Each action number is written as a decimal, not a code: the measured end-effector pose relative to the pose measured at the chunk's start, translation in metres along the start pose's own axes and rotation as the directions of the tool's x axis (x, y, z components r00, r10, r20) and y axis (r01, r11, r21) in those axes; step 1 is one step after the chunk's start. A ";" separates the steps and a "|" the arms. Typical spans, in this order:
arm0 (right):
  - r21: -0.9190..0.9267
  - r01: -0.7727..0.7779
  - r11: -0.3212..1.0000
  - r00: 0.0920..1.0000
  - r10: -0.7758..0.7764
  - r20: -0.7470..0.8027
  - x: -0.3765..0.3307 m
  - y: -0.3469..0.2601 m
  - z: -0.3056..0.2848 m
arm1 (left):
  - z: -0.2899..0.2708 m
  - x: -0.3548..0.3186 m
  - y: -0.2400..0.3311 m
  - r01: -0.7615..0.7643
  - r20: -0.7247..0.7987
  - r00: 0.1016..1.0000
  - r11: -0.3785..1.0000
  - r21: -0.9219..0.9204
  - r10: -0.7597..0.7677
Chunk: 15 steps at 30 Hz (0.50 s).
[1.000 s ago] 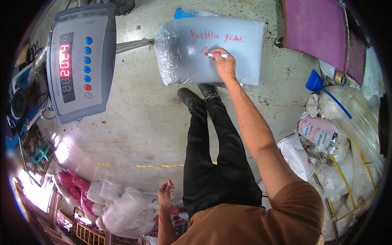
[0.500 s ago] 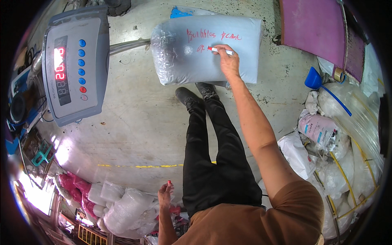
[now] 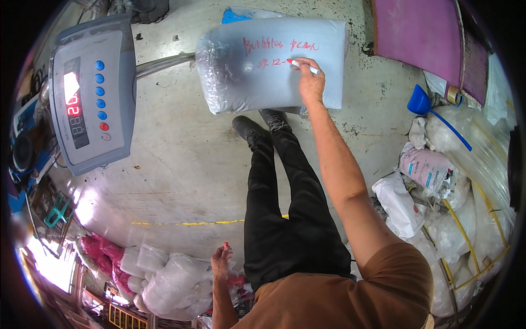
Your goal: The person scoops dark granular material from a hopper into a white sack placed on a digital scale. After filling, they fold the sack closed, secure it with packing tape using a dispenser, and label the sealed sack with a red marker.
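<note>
A stuffed pale grey plastic bag (image 3: 246,85) rests at the top middle, its left end clear and wrinkled. Over its right half, my right hand (image 3: 312,83) grips a white marker (image 3: 307,67) with a red tip, which meets the bag's surface at the end of a second line of red handwriting. Low beside my left leg, my left hand (image 3: 220,264) pinches a small red marker cap (image 3: 226,244) between its fingertips. Under the bag's far edge shows part of a flat board with blue patches (image 3: 236,16).
To the left stands a grey weighing scale display (image 3: 93,93) with a red readout and blue buttons. A blue scoop (image 3: 421,101) lies by plastic-wrapped bundles (image 3: 455,219) on the right. Purple panels (image 3: 419,41) stand far right; bubble wrap (image 3: 175,282) is heaped lower left.
My right hand has shifted right along the second line, leaving more red marks behind the tip. The view has drifted slightly; my left hand stays put with the cap.
</note>
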State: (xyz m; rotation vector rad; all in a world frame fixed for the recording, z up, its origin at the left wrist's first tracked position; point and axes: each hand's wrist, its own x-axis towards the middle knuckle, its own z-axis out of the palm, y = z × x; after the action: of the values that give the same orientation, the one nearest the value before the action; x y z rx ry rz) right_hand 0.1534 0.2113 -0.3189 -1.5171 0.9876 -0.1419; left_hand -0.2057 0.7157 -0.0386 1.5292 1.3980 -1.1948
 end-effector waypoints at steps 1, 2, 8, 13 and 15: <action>0.044 0.004 0.999 1.000 -0.004 -0.013 0.002 -0.002 -0.001 | 0.000 0.000 0.001 0.005 -0.001 1.000 1.000 0.002 -0.005; 0.033 0.003 0.999 1.000 -0.003 -0.003 0.004 -0.002 -0.003 | 0.000 0.000 0.003 0.002 -0.001 1.000 1.000 0.004 -0.002; -0.005 0.005 1.000 0.998 -0.005 -0.069 0.006 0.003 -0.009 | 0.000 0.000 0.005 -0.004 0.010 1.000 1.000 0.011 0.004; 0.021 0.025 0.999 0.996 -0.023 -0.086 0.007 0.009 -0.019 | 0.001 0.000 0.004 -0.003 0.007 1.000 0.999 0.032 0.002; 0.034 -0.011 0.999 0.997 0.013 -0.080 0.012 0.012 -0.024 | 0.000 -0.002 0.005 0.004 0.004 1.000 0.999 0.041 -0.004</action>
State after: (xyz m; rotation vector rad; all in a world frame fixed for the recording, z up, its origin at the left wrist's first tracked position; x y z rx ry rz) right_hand 0.1406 0.1871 -0.3294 -1.4843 1.0532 -0.2111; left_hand -0.2003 0.7142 -0.0373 1.5520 1.3823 -1.2345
